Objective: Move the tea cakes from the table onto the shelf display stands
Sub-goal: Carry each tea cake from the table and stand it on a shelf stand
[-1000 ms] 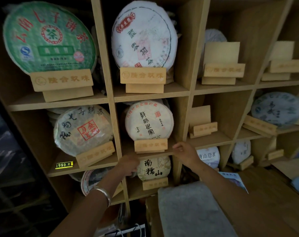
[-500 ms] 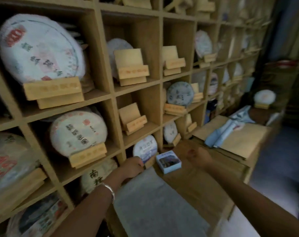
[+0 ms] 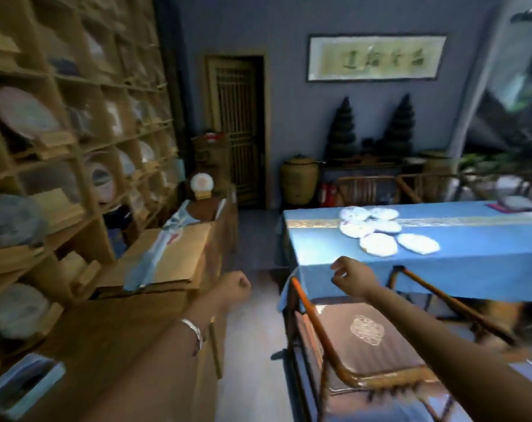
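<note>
Several white paper-wrapped tea cakes (image 3: 378,231) lie in a loose cluster on the table with the blue cloth (image 3: 319,242) at the right. The wooden shelf (image 3: 75,141) with tea cakes on display stands fills the left side, blurred. My left hand (image 3: 232,289) hangs in the air beside the low wooden counter, fingers curled, holding nothing. My right hand (image 3: 351,277) is raised in front of the table's near edge, fingers loosely curled and empty. Both hands are well short of the tea cakes.
A wooden chair with a cushion (image 3: 365,336) stands between me and the table. A low wooden counter (image 3: 155,269) with cardboard and papers runs along the shelf. A lone tea cake on a stand (image 3: 201,185) sits at its far end. A door (image 3: 238,129) lies straight ahead.
My view has swung right, away from the shelf toward the room and the blue table. Both hands left the shelf stand and now hang empty in the air.
</note>
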